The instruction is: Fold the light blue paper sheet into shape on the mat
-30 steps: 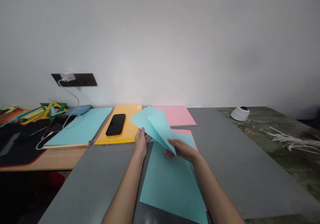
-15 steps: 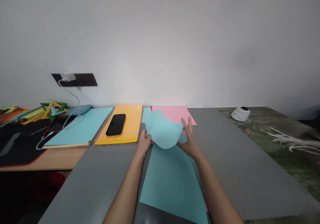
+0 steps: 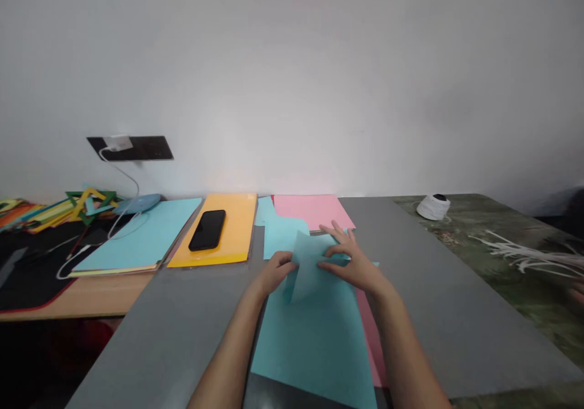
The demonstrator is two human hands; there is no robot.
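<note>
Blue paper (image 3: 306, 270) in the head view is sitting between the hands, above a larger blue sheet (image 3: 314, 348). The left hand (image 3: 274, 272) is pinching its left edge; the right hand (image 3: 358, 265) is spreading its fingers against the right side, probably for steadying. Its lower-left corner is pointing toward the person; bending is obscuring its long axis.

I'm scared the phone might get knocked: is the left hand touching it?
Apart. The head view shows yellow paper and grey table between the left hand and phone.
</note>
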